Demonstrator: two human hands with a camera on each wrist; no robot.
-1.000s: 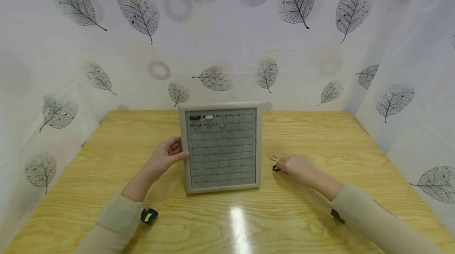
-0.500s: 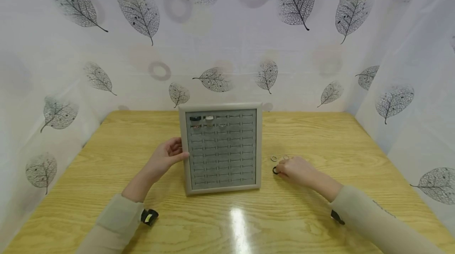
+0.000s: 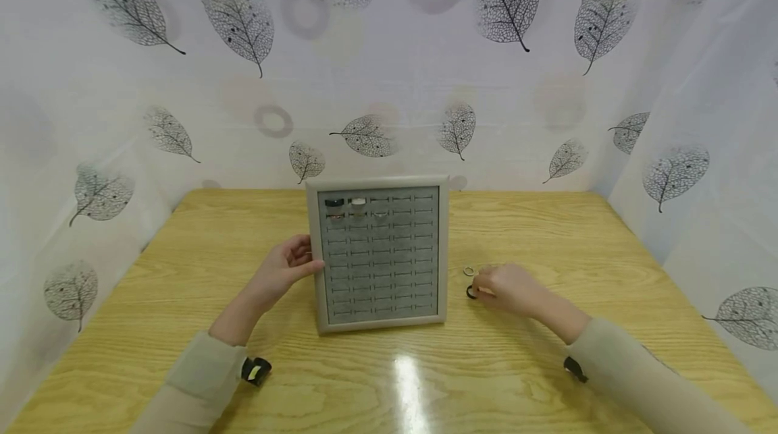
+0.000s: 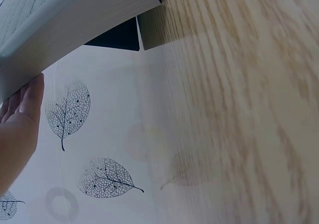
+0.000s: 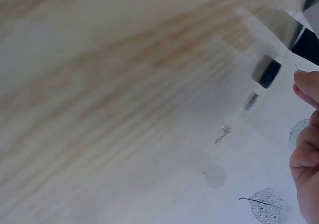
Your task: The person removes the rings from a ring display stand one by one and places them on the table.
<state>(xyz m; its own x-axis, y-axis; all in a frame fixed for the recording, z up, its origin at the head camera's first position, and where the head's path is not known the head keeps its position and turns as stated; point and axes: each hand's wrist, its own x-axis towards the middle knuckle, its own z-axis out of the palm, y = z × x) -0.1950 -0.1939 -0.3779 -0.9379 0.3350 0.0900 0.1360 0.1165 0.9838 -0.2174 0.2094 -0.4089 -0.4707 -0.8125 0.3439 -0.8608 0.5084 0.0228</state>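
Note:
A ring display board (image 3: 382,252) with a pale frame and grey slotted padding stands upright. Its upper left slots hold several rings, including a black ring (image 3: 334,202) and a white ring (image 3: 358,202). My left hand (image 3: 286,269) grips the frame's left edge, thumb in front, fingers behind. My right hand (image 3: 507,289) is low over the table, fingers curled, its fingertips close by a loose black ring (image 5: 270,74). In the right wrist view the thumb and forefinger come together; whether they pinch something thin I cannot tell. Two silver rings (image 5: 251,102) lie beyond the black ring.
The wooden table (image 3: 182,380) reaches back to a white curtain (image 3: 389,69) printed with leaves, which also hangs at both sides. Behind the board a dark support (image 4: 117,37) shows in the left wrist view.
My right fingers have shifted slightly about the loose black ring, which now lies a little nearer me. The left hand and the board stay in place.

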